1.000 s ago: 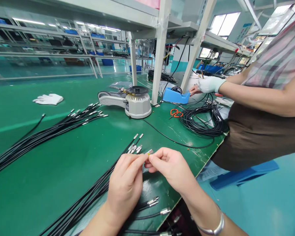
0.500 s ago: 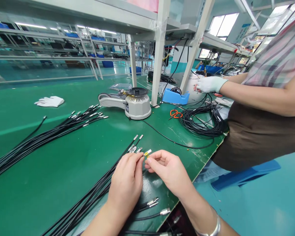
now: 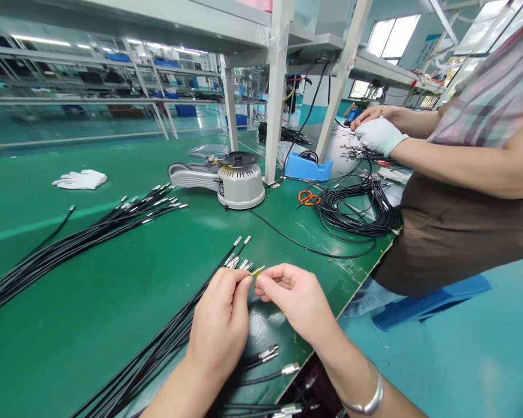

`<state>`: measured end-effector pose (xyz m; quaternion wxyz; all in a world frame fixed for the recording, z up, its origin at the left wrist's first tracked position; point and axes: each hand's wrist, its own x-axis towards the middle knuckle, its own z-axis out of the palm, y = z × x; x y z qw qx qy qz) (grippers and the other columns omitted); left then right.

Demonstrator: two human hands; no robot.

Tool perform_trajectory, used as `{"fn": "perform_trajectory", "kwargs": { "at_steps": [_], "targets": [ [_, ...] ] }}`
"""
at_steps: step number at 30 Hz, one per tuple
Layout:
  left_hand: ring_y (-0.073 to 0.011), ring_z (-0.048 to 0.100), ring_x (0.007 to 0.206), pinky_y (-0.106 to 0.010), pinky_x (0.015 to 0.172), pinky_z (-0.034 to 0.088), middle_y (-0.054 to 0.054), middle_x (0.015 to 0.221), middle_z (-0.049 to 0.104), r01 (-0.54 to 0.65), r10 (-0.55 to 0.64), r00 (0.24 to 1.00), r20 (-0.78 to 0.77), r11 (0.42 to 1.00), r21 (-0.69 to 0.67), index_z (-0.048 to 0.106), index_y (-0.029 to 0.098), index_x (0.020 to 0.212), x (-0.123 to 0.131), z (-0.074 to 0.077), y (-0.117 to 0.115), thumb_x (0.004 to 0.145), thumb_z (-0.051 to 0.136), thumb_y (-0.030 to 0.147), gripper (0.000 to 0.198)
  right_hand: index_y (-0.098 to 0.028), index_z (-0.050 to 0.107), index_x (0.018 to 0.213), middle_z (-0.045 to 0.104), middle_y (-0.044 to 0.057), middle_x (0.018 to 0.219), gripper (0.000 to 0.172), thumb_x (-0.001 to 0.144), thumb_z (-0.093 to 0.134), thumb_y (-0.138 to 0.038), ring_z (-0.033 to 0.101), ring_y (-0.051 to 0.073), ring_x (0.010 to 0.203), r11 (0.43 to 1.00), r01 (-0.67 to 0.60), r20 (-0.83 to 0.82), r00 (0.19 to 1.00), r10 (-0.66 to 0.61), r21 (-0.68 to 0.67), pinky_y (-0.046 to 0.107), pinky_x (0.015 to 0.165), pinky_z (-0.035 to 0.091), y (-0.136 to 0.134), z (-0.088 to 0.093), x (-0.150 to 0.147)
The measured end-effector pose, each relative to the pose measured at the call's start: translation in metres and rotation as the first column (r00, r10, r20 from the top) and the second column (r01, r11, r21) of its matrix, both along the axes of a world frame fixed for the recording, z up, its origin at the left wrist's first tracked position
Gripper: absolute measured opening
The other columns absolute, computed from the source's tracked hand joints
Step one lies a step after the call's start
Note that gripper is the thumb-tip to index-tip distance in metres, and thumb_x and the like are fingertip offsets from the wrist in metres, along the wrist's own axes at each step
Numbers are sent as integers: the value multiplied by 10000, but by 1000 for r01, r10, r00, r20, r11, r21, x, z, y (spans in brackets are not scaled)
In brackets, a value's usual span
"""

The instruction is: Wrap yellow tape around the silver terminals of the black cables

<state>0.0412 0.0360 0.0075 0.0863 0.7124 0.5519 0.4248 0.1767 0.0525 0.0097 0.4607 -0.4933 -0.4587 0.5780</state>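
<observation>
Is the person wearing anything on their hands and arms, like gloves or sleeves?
No gloves: the left hand and right hand are bare, fingers too. No sleeves show on the forearms. A shiny silver bracelet circles the right wrist. The left wrist has nothing on it.

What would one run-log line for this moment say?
left hand: pinching cable tip | right hand: pinching same tip | cable bundle: under hands on green bench | co-worker's gloved hand: far right

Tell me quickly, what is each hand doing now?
Left hand: closed, pinching the cable end.
Right hand: closed, pinching the same cable end.
</observation>
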Motion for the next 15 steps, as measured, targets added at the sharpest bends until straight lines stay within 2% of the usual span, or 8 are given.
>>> {"fn": "perform_trajectory", "kwargs": {
  "at_steps": [4, 8, 12, 15],
  "targets": [
    [-132, 586, 622, -235, 569, 454, 18, 676, 624, -10, 20, 996, 89, 994, -111, 589, 220, 751, 2, 6, 0, 888, 459, 302, 206, -145, 667, 750, 714, 45, 690, 227, 713, 695, -367, 671, 160, 652, 1000, -2, 11, 1000, 2, 16, 278, 649, 539, 1, 0, 0],
    [-130, 530, 484, -247, 509, 416, 46, 509, 552, -4, 62, 977, 205, 963, -271, 587, 218, 718, 4, 10, -1, 868, 449, 362, 250, -149, 666, 757, 713, 42, 692, 223, 727, 685, -369, 665, 155, 648, 999, -2, 3, 1000, 2, 36, 278, 650, 534, 2, -1, 0],
    [-120, 478, 410, -239, 452, 383, 65, 441, 491, 82, 111, 914, 391, 892, -445, 564, 205, 741, 5, 13, -2, 832, 464, 443, 273, -148, 662, 752, 710, 43, 685, 221, 728, 689, -366, 671, 158, 658, 999, -5, -7, 1000, 5, 46, 276, 654, 534, 1, -2, 0],
    [-109, 469, 400, -235, 450, 382, 68, 447, 486, 167, 126, 857, 501, 850, -499, 540, 199, 726, 6, 14, -1, 797, 487, 466, 282, -146, 660, 755, 706, 41, 683, 216, 730, 691, -358, 674, 155, 662, 998, -12, -17, 1000, 13, 54, 270, 653, 536, 1, -1, 0]
  ]
}}
